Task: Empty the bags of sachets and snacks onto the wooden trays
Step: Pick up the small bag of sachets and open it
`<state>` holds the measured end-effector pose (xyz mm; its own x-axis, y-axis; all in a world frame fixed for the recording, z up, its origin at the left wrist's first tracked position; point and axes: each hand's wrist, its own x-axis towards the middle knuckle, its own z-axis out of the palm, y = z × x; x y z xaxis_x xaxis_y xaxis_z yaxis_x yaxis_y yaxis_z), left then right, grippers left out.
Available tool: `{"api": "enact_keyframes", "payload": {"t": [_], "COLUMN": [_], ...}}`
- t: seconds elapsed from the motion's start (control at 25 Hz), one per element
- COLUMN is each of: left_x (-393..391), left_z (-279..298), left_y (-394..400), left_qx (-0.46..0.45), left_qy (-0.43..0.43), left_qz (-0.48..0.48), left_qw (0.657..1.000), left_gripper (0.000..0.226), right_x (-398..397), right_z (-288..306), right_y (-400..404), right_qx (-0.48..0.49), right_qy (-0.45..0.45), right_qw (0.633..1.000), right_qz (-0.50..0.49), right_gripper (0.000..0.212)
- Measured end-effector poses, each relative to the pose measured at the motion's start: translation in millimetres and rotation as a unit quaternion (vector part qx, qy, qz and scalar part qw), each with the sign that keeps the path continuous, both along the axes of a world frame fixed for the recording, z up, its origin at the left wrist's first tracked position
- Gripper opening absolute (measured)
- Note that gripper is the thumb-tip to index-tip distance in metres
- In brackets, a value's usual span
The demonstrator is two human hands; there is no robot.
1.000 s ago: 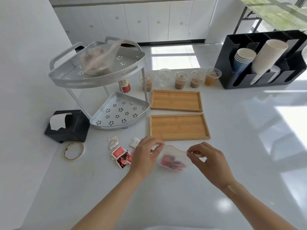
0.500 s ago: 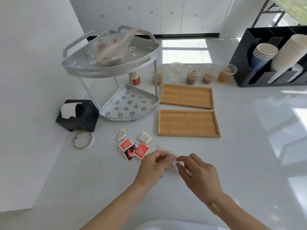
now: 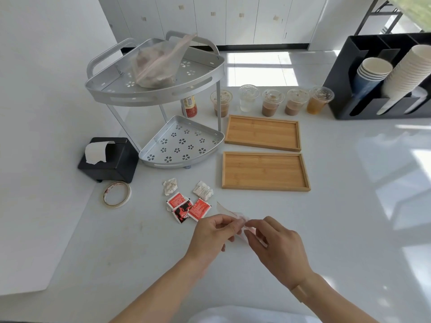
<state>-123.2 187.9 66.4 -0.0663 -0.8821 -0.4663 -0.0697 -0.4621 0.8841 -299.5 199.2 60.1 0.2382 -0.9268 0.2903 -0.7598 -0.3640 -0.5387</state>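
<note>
Both hands pinch a small clear plastic bag [image 3: 229, 212] just above the white counter; my left hand [image 3: 213, 236] holds its left side and my right hand [image 3: 274, 247] its right side, fingertips nearly touching. Red and white sachets [image 3: 186, 201] lie loose on the counter just left of the bag. Two wooden trays sit beyond: the near tray [image 3: 264, 171] and the far tray [image 3: 262, 132], both bare. A larger clear bag of snacks [image 3: 156, 64] rests on the top shelf of the metal corner rack [image 3: 161, 94].
Several lidded drink cups [image 3: 271, 102] line the back, beside a black holder with paper cups [image 3: 382, 78]. A black tissue box [image 3: 108, 159] and a tape roll [image 3: 117, 194] sit left. A small red-labelled bottle [image 3: 190, 106] stands behind the rack.
The hands came together, folding the small bag so its red contents no longer show. The view shifted, so the counter objects appear further right.
</note>
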Motion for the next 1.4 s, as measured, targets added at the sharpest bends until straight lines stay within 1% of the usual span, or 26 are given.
{"api": "enact_keyframes", "payload": {"t": [0.2,0.24,0.28,0.36,0.48,0.56,0.64,0.76,0.88,1.0,1.08,1.16,1.24,1.32,1.4], "left_x": [0.3,0.8,1.0,0.7,1.2,4.9,8.4,10.1,8.8,9.0,7.9,4.9,1.8,-0.2,-2.5], "left_z": [-1.2,-1.1,-1.0,-0.6,1.3,2.2,3.5,7.7,10.1,8.6,8.1,7.6,6.8,5.8,5.0], "left_y": [0.2,0.0,-0.2,-0.1,-0.2,-2.0,-4.3,-6.6,-8.8,-9.4,-9.3,-8.5,-8.4,-7.7,-7.5], "left_qx": [0.006,0.005,0.003,-0.012,-0.047,-0.065,-0.083,-0.114,-0.127,-0.122,-0.121,-0.124,-0.123,-0.11,-0.092], "left_qy": [0.008,0.012,0.014,0.005,-0.017,-0.028,-0.054,-0.097,-0.115,-0.127,-0.129,-0.135,-0.143,-0.144,-0.154], "left_qz": [0.001,-0.003,-0.01,-0.033,-0.069,-0.095,-0.128,-0.162,-0.181,-0.188,-0.184,-0.179,-0.176,-0.18,-0.199], "left_qw": [1.0,1.0,1.0,0.999,0.996,0.993,0.987,0.975,0.968,0.966,0.967,0.967,0.966,0.967,0.963], "left_gripper": [0.011,0.011,0.011,0.01,0.008,0.009,0.01,0.014,0.013,0.015,0.015,0.015,0.013,0.016,0.023], "right_x": [2.3,2.6,3.2,3.3,-2.0,-7.4,-11.6,-10.6,-9.0,-11.8,-11.2,-9.2,-7.7,-6.6,-5.3], "right_z": [3.9,5.6,8.1,12.1,16.6,20.7,23.2,26.5,28.4,29.5,30.6,31.0,32.9,35.3,34.1], "right_y": [-0.3,-0.7,-1.6,-6.5,-20.7,-29.6,-34.2,-34.3,-35.1,-37.6,-36.2,-34.0,-35.1,-39.3,-42.4], "right_qx": [0.032,0.062,0.106,0.194,0.311,0.366,0.395,0.393,0.392,0.409,0.398,0.361,0.326,0.331,0.347], "right_qy": [-0.035,-0.051,-0.069,-0.106,-0.164,-0.174,-0.165,-0.134,-0.13,-0.123,-0.105,-0.057,0.028,0.091,0.099], "right_qw": [0.999,0.997,0.992,0.975,0.936,0.914,0.902,0.908,0.909,0.901,0.909,0.929,0.942,0.934,0.925], "right_qz": [-0.013,-0.017,-0.021,-0.028,-0.01,0.024,0.045,0.057,0.059,0.072,0.07,0.065,0.076,0.099,0.119], "right_gripper": [0.013,0.013,0.018,0.025,0.016,0.015,0.014,0.016,0.02,0.017,0.015,0.015,0.014,0.015,0.023]}}
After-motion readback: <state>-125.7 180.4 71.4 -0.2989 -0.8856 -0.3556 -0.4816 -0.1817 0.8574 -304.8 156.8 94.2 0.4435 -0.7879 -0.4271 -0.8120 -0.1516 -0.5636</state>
